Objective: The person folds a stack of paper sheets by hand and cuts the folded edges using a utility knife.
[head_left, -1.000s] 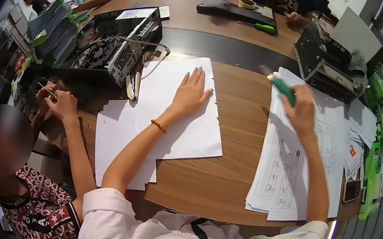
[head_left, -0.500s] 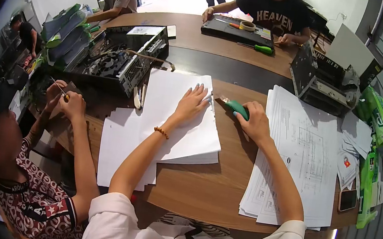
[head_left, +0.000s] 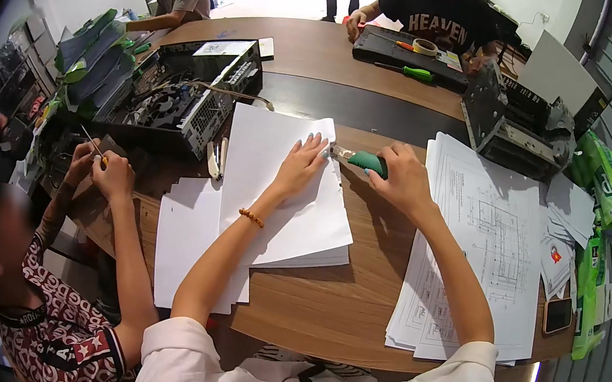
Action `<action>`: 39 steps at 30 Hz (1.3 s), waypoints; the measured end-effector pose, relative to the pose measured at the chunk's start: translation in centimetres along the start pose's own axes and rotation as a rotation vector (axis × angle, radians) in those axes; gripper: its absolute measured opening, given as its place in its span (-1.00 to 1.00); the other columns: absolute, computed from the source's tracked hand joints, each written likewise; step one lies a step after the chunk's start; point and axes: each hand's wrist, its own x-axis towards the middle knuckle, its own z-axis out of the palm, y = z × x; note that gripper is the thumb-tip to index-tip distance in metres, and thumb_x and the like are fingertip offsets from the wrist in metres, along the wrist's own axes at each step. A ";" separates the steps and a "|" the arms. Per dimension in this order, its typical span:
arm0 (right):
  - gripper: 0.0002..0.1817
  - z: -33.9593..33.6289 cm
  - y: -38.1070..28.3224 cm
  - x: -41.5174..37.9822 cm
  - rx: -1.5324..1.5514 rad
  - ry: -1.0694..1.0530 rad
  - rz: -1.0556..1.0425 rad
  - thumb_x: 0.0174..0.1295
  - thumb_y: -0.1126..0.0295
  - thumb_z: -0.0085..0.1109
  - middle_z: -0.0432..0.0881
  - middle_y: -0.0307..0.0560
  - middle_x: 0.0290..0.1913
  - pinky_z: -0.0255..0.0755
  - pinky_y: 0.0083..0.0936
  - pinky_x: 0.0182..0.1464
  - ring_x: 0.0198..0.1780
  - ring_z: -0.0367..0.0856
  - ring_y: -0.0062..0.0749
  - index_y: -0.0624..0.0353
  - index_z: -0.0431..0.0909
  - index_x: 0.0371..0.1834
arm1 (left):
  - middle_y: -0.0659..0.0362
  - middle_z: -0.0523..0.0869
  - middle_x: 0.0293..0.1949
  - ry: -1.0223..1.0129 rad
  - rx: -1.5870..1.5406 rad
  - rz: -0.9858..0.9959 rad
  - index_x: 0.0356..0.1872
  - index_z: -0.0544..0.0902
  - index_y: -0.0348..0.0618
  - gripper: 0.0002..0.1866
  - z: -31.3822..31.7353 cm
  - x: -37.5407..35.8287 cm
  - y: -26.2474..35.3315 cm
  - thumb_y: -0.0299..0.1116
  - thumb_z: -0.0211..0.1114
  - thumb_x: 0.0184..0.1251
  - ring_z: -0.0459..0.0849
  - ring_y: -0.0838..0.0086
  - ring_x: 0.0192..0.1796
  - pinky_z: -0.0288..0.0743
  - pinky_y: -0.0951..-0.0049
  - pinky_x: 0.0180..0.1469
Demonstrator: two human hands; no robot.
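Note:
My left hand (head_left: 300,165) lies flat on a stack of white paper (head_left: 264,216), its fingers stretched toward the upper right edge. In my right hand (head_left: 406,179) is a green-handled utility knife (head_left: 368,161), gripped with the fingers wrapped round it. Its metal tip meets the right edge of the stack, close to my left fingertips. That edge looks uneven. To the left, a second pile of white sheets (head_left: 186,252) is partly covered by the stack.
Printed drawings (head_left: 479,252) lie at the right, beside a phone (head_left: 558,316) and a metal case (head_left: 519,126). An opened computer case (head_left: 187,94) stands at the back left. At my left, a co-worker's hands (head_left: 104,168) hold a screwdriver. Another person handles a black device (head_left: 412,57) across the table.
My right hand has moved the knife left and slightly up, bringing its tip to the paper's edge. My left hand stays flat on the stack. Across the table, the black device has shifted right.

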 end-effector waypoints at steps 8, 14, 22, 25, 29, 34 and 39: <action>-0.72 1.2 -1.0 1.2 -0.090 -0.059 0.089 -0.08 0.27 0.23 0.49 -0.01 -0.30 0.43 -0.26 -0.17 -0.14 0.48 -0.15 0.21 0.53 -0.36 | 0.00 0.18 0.33 -0.050 0.090 -0.021 0.23 0.33 -0.12 -0.56 -0.5 -0.3 1.1 -0.20 -0.19 0.40 -0.01 0.29 0.42 -0.28 0.27 0.40; -0.72 1.5 -0.3 0.9 -0.021 -0.035 0.043 -0.07 0.27 0.23 0.50 0.00 -0.28 0.43 -0.28 -0.14 -0.11 0.48 -0.13 0.23 0.53 -0.35 | -0.02 0.23 0.30 0.029 0.022 -0.007 0.18 0.37 -0.21 -0.58 -0.2 -0.2 0.2 -0.29 -0.20 0.39 0.08 0.26 0.39 -0.19 0.26 0.39; -0.70 2.3 1.0 0.6 0.057 0.011 0.047 -0.06 0.27 0.25 0.50 0.02 -0.28 0.43 -0.30 -0.12 -0.13 0.47 -0.12 0.24 0.53 -0.33 | -0.03 0.27 0.27 -0.064 -0.056 0.063 0.17 0.37 -0.25 -0.60 -1.2 -0.8 1.6 -0.36 -0.12 0.35 0.15 0.26 0.36 -0.06 0.28 0.38; -0.70 2.5 1.7 -0.1 0.060 0.008 0.001 -0.04 0.28 0.26 0.50 0.02 -0.25 0.42 -0.31 -0.12 -0.13 0.47 -0.11 0.25 0.53 -0.29 | -0.03 0.30 0.26 -0.184 -0.159 -0.095 0.16 0.38 -0.24 -0.60 -2.7 -0.1 2.9 -0.33 -0.06 0.34 0.18 0.25 0.35 -0.02 0.29 0.36; -0.70 3.1 1.0 -1.0 0.095 0.033 0.037 -0.03 0.30 0.24 0.50 0.02 -0.26 0.41 -0.31 -0.13 -0.15 0.47 -0.10 0.27 0.52 -0.28 | -0.01 0.24 0.29 -0.039 0.459 0.018 0.23 0.27 -0.26 -0.48 -0.5 0.4 1.8 -0.16 -0.09 0.33 0.14 0.26 0.36 -0.05 0.23 0.36; -0.72 3.5 0.5 -0.8 0.090 0.065 0.062 -0.02 0.31 0.24 0.50 0.01 -0.26 0.42 -0.31 -0.14 -0.16 0.47 -0.12 0.26 0.52 -0.29 | -0.01 0.14 0.34 -0.019 0.579 0.050 0.27 0.14 -0.32 -0.43 0.4 0.5 0.9 -0.14 -0.17 0.35 0.05 0.26 0.40 -0.11 0.17 0.37; -0.72 3.5 1.4 -0.7 0.082 0.093 0.024 -0.02 0.29 0.22 0.50 -0.01 -0.26 0.44 -0.30 -0.18 -0.17 0.48 -0.15 0.24 0.53 -0.29 | -0.03 0.12 0.34 -0.059 0.523 0.058 0.28 0.12 -0.35 -0.42 0.1 0.3 1.4 -0.14 -0.19 0.36 0.03 0.26 0.40 -0.11 0.18 0.38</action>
